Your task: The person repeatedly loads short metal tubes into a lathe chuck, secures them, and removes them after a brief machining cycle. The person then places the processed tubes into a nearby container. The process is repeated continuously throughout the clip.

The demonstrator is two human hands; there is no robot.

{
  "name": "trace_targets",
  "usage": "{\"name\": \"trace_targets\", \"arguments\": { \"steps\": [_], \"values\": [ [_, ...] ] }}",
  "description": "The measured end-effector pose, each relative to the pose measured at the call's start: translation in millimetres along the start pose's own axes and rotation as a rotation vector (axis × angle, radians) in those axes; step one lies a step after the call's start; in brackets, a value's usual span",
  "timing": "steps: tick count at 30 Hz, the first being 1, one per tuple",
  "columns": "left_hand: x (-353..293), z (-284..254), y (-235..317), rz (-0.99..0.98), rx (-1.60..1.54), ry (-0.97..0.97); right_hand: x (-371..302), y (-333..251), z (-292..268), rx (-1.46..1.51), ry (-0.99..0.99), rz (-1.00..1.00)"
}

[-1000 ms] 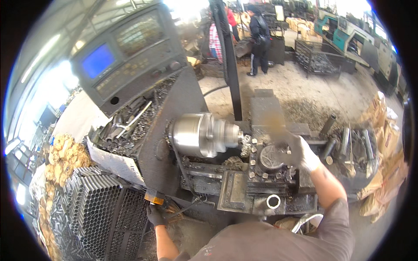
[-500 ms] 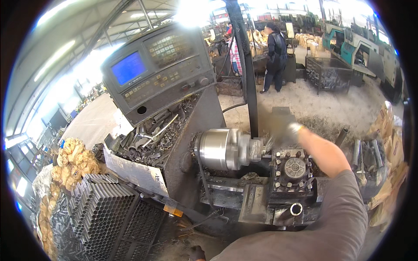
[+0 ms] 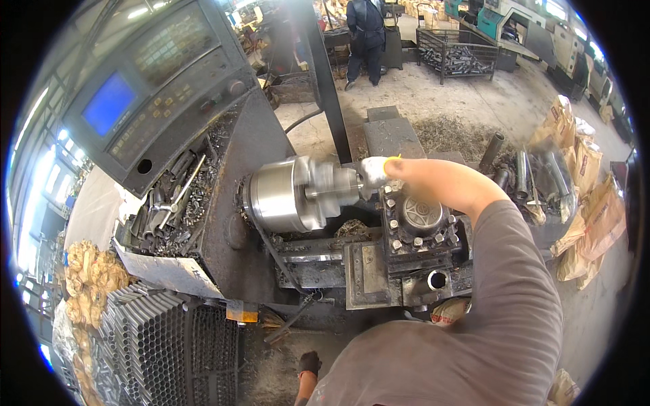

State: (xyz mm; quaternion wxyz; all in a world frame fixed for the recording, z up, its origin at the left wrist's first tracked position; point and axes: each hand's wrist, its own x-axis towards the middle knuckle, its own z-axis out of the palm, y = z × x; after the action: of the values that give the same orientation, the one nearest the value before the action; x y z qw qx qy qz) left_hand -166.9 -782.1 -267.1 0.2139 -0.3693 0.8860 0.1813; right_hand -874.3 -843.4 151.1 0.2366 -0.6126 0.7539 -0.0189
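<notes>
My right hand (image 3: 374,172), in a whitish glove with a yellow cuff, reaches over the lathe's tool post (image 3: 418,215) to the right end of the metal chuck (image 3: 279,195). The hand looks rounded and closed; whatever its fingers grip is hidden. The chuck's jaws (image 3: 333,189) are smeared as if turning, and the glove is right beside their outer end. Low in the picture, my left hand (image 3: 309,363) hangs in a dark glove near the floor, away from the lathe. Its fingers are too dark to make out.
A control panel (image 3: 145,88) with a blue screen stands left, above a chip-filled tray holding tools (image 3: 177,196). Stacked metal tubes (image 3: 145,345) are at lower left. Short pipes (image 3: 523,174) and paper sacks (image 3: 588,223) lie right. Another person (image 3: 366,40) stands beyond, near a wire bin (image 3: 457,54).
My right hand, blurred behind the tool post before, has moved left and nearer to the chuck's end. The whole view has tilted down and turned right; more of my left forearm shows.
</notes>
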Motion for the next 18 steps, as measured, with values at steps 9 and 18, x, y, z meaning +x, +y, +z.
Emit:
{"name": "trace_targets", "arguments": {
  "steps": [9, 18],
  "values": [
    [25.9, -91.9, 66.7, -0.104, -0.657, 0.266, 54.1, 129.9, 19.7, 0.168, -0.081, -0.768],
    [75.6, -378.3, 166.1, -0.174, -0.401, 0.883, -129.0, 62.2, -29.6, 0.193, 0.598, 0.225]
  ]
}}
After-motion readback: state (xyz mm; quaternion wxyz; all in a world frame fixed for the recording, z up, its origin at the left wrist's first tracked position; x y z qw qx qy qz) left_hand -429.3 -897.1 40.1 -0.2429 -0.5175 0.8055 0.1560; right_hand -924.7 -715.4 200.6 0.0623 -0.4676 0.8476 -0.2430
